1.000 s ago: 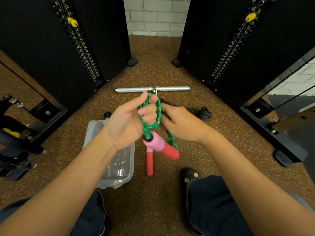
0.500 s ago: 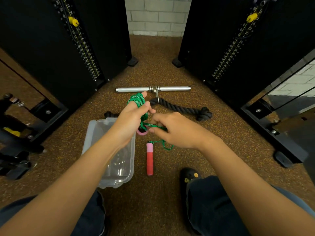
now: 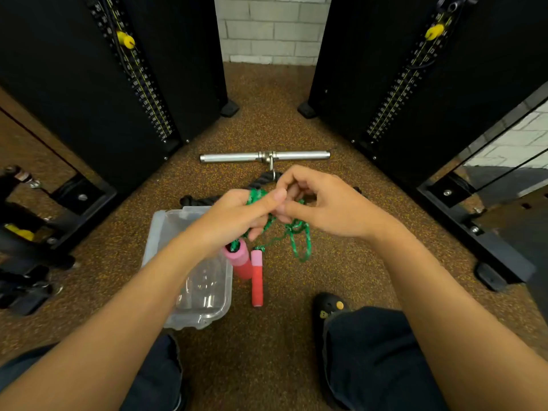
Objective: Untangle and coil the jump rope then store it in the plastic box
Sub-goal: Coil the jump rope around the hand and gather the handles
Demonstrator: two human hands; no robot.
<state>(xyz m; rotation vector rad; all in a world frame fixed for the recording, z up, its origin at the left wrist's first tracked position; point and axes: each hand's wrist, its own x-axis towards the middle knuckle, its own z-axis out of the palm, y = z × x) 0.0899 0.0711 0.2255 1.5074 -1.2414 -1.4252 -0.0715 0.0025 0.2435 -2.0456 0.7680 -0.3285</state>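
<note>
Seen from above, over speckled brown floor (image 3: 267, 351) between two black weight machines. Left hand (image 3: 237, 216) clenched around a bunch of green rope (image 3: 299, 235), thumb pressed along the top – how many turns sit inside the fist cannot be told, since the fingers cover them. Right hand (image 3: 320, 203) meeting it fingertip to fingertip, pinching rope between thumb and curled fingers; the exact strand under the pinch hidden by the knuckles. Loose loops hanging below both hands, tangled, apart from the floor as far as can be judged. One pink-and-red handle (image 3: 238, 261) dangling just under the left hand, its lower end overlapping the rim of the plastic box (image 3: 160, 232); the other handle (image 3: 257, 280) beside it, seemingly flat on the floor, right of the box. Box clear, open, partly covered by the left forearm – contents hard to make out through glare. Beyond the hands, a steel bar (image 3: 264, 156) and a thick black rope (image 3: 261, 182), mostly blocked. Dark trouser legs and a black shoe (image 3: 329, 307) at the bottom edge, cut off.
</note>
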